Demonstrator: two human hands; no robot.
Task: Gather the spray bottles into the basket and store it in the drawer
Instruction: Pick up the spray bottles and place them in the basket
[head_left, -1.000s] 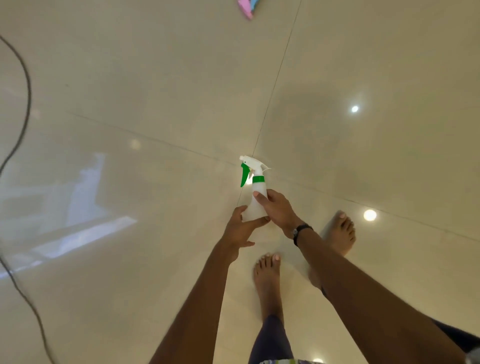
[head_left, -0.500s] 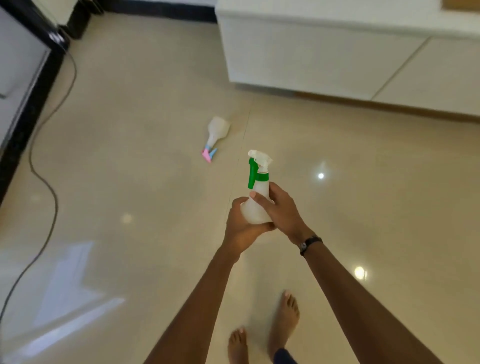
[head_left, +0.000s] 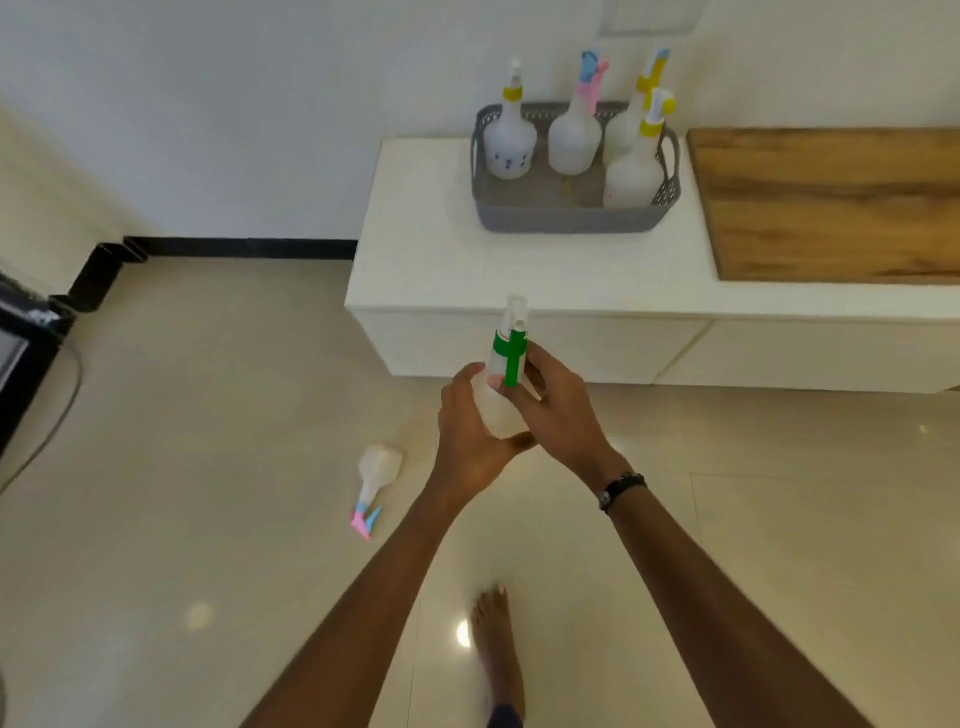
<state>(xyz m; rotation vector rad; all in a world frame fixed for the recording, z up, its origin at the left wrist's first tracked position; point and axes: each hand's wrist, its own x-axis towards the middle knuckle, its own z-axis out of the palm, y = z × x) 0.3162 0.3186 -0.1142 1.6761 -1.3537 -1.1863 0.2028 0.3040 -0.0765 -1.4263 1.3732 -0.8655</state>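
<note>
I hold a white spray bottle with a green trigger (head_left: 508, 358) upright in front of me with both hands. My left hand (head_left: 470, 431) cups its body from the left and below. My right hand (head_left: 558, 415) wraps it from the right, fingers near the trigger. A grey basket (head_left: 571, 215) stands on the white cabinet top (head_left: 441, 228) ahead, holding several white spray bottles with yellow or pink-blue tops (head_left: 571, 135). Another white bottle with a pink and blue trigger (head_left: 375, 480) lies on its side on the floor, left of my hands.
The low white cabinet has drawer fronts (head_left: 810, 358) facing me and a wooden board (head_left: 831, 202) on its right part. A dark object with a cable (head_left: 31, 364) is at the left edge. My bare foot (head_left: 498, 639) stands on the glossy tiled floor.
My view has lifted from the floor to the cabinet, so the basket has come into sight. The green-trigger bottle stays in both hands and has turned, its trigger now facing me.
</note>
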